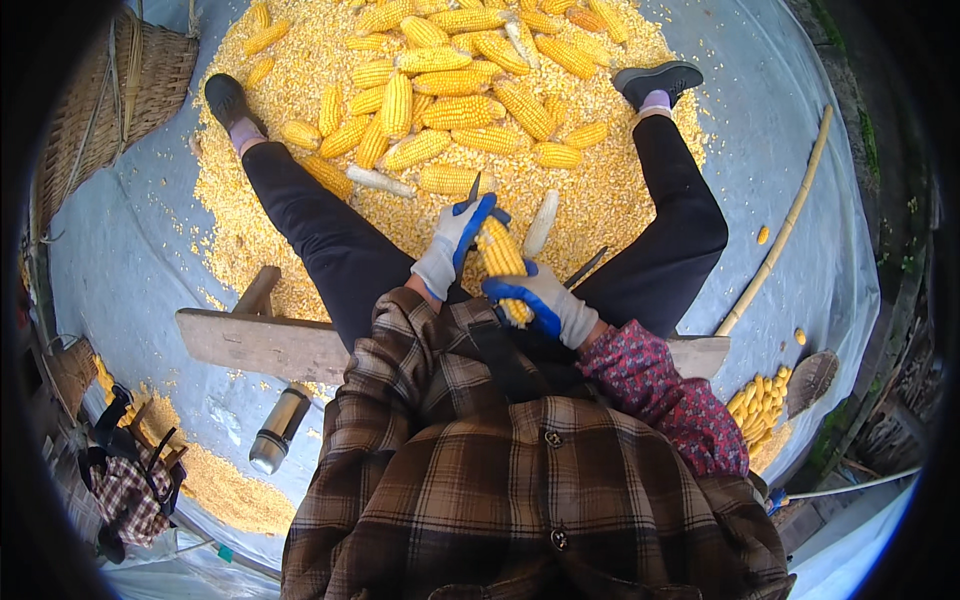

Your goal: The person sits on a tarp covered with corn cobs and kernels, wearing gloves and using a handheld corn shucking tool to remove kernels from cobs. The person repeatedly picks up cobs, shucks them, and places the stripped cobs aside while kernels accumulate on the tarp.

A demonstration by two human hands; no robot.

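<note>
My right hand [551,300], in a white glove with blue coating, grips a yellow corn cob [501,251] near its lower end. The cob is tilted and its kernels are mostly in place. My left hand [454,240], gloved alike, is closed at the cob's upper end. A dark pointed tool [475,186] juts up from that hand; the rest of it is hidden by the fingers. Just beyond the right hand lies a stripped pale cob [541,223] on loose kernels [420,217]. Another dark narrow object [586,266] shows beside my right thigh.
Whole corn cobs [457,112] are heaped between my feet. I sit on a wooden bench [255,345]. A steel flask [279,429] lies on the grey sheet [135,262], with a woven basket [127,82] and a bamboo pole [780,225] at the sides. Another person [131,491] sits lower left.
</note>
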